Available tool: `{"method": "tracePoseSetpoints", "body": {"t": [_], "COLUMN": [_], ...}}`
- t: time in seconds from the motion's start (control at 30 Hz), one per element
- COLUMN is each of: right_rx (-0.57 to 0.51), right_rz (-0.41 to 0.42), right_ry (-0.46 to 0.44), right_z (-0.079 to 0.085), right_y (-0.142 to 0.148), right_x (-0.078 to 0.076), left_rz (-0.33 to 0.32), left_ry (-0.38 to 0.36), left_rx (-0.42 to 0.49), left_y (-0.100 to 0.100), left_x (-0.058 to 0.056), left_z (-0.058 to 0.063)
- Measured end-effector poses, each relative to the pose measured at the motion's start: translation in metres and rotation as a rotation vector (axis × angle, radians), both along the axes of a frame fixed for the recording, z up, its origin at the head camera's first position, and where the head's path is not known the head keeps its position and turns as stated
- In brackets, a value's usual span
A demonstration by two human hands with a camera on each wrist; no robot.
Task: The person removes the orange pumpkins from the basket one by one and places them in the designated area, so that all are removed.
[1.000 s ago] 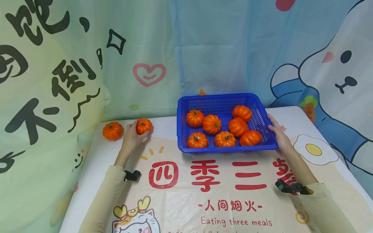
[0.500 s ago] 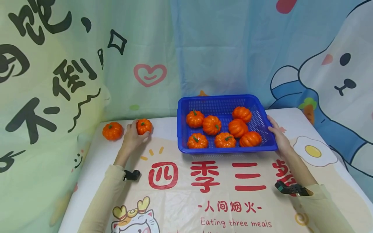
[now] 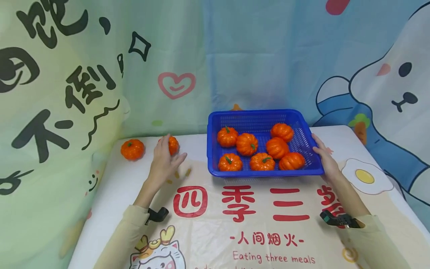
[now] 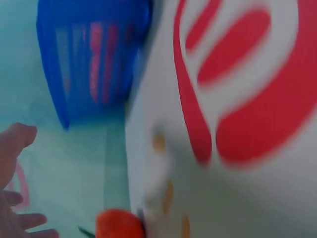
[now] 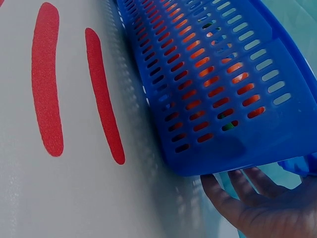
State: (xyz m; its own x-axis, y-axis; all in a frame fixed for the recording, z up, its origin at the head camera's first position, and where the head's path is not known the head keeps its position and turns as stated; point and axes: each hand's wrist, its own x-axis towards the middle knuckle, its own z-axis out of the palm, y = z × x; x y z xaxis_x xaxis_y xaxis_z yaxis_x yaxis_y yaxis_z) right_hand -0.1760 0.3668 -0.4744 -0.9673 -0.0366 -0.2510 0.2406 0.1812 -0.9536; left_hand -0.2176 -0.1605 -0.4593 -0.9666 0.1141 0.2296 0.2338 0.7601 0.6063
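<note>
In the head view my left hand (image 3: 162, 158) is beside a small orange pumpkin (image 3: 173, 145) at the table's back edge, partly covering it. The thumb stretches away to the right. In the left wrist view, the spread left fingers (image 4: 32, 220) hold nothing, with the pumpkin (image 4: 119, 225) near them, cut off by the lower edge. My right hand (image 3: 327, 160) rests against the right end of a blue plastic basket (image 3: 265, 173), which holds several pumpkins. From the right wrist, the extended fingertips (image 5: 212, 186) touch the basket's end (image 5: 198, 166); the thumb is hidden.
Another pumpkin (image 3: 132, 149) sits at the table's back left corner. A printed tablecloth (image 3: 198, 231) covers the table. Fabric curtains (image 3: 248, 74) stand right behind the table and along its left side.
My left hand has let go of the pumpkin, its thumb and fingers opening and coming in front of it. The right hand stays at the basket. The head view has shifted slightly.
</note>
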Motion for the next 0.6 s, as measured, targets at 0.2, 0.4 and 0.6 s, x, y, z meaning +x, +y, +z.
{"method": "tracePoseSetpoints", "body": {"t": [0.2,0.4,0.6], "right_rx": [0.002,-0.004,-0.003], "right_rz": [0.006,0.007,0.004], "right_ry": [0.01,0.004,0.002], "right_z": [0.0,0.001,0.001], "right_y": [0.0,0.0,0.001], "right_x": [0.0,0.001,0.002], "left_rz": [-0.098,-0.123,-0.155], "left_ry": [-0.12,-0.19,-0.21], "left_rx": [0.087,0.101,0.112], "left_y": [0.02,0.026,0.035], "left_x": [0.017,0.023,0.028], "left_z": [0.007,0.009,0.017]}}
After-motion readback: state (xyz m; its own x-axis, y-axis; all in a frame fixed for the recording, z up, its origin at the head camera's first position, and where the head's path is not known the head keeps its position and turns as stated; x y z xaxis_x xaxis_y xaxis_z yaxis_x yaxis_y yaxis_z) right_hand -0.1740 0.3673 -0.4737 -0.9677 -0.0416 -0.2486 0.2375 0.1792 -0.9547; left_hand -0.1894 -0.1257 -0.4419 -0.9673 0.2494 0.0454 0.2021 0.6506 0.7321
